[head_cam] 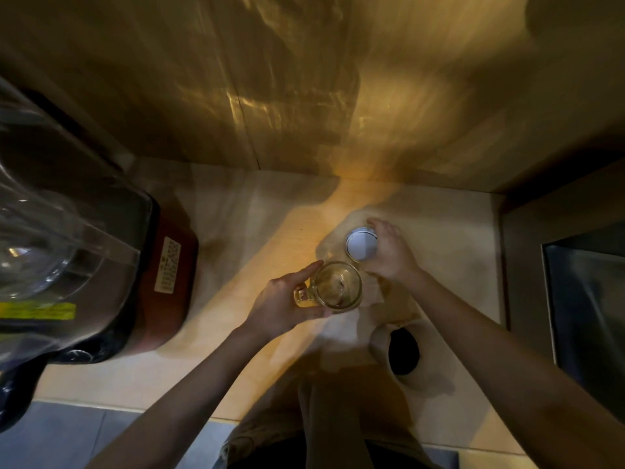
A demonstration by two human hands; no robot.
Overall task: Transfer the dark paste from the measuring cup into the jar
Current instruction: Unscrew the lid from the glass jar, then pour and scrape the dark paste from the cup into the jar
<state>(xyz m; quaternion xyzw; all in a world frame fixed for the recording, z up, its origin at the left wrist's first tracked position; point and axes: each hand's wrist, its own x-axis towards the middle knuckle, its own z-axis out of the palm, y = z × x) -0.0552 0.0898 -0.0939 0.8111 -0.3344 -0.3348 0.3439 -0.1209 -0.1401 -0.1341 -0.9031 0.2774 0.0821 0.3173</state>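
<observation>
The left hand (284, 299) is closed round the glass jar (338, 286), thumb and fingers on its near and far sides by the small glass handle, and the jar stands open and upright on the counter (257, 225). The right hand (389, 252) is wrapped over the lid (361, 244), held white side up just beyond the jar; whether the lid rests on the counter I cannot tell. The step looks like clearing the jar's mouth, so the lid is best set down on the far side of the right hand, well apart from the jar, leaving that hand free. The cup (402, 355) with the dark paste lies near the right forearm, close to the body, mouth tilted leftward. To pour well, keep the left grip firm, bring the cup's lip over the jar's centre and tip slowly, since thick paste may cling. The counter is pale and smooth, lit warm from above. Left of the left hand stands a dark appliance (101, 265) with a clear lid; right of the right arm is a steel sink (588, 299).
</observation>
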